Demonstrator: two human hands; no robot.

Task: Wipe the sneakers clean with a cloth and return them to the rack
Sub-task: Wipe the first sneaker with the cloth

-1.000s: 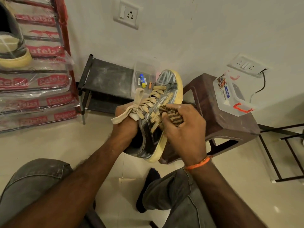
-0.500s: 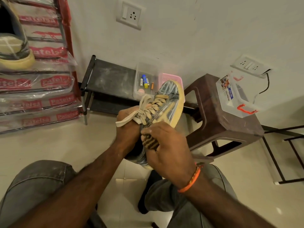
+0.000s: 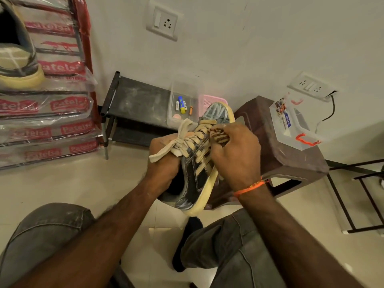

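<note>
Above the floor point(image 3: 62, 183), right hand point(image 3: 234, 154) moved cloth point(image 3: 221, 137) toeward along sneaker point(image 3: 195, 173).

the word "patelsa" is showing in white on red bands on the wrapped stack point(image 3: 47, 113) at the left, repeated row after row, and reading upside down on the upper rows. the clear box point(image 3: 291, 123) on the stool is carrying a sticker with a blue strip of white print, too small to read. the batteries point(image 3: 181, 103) are bearing print too small to read.
</note>
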